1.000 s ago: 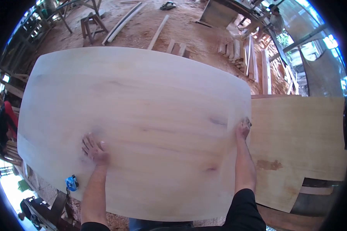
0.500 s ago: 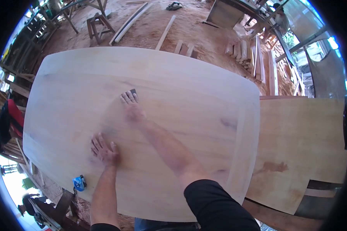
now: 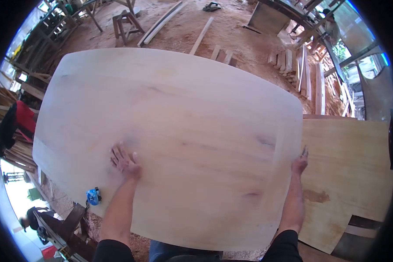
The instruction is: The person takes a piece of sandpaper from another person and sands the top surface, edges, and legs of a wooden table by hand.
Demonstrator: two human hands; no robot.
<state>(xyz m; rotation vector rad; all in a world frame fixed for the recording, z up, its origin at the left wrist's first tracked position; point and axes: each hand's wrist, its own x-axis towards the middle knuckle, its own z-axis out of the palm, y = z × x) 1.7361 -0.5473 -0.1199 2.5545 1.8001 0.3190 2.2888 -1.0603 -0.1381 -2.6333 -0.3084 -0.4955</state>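
Note:
A large pale wooden board with rounded edges and darker streaks lies flat in front of me. My left hand rests on its left half, palm down with the fingers spread. At the board's right edge is my right hand, fingers bent together around a small dark grey piece, like sandpaper, that is mostly hidden. Near the lower left edge sits a small blue and black object, shaped like a tape measure.
A second wooden panel with a brown stain extends on the right, lower than the board. Beyond are a wooden stool, long planks and stacked timber on the reddish ground. A person is at the far right.
My right hand has left the middle of the board and swung right to its edge, carrying the dark piece. My left hand stays flat on the board; the view has shifted slightly.

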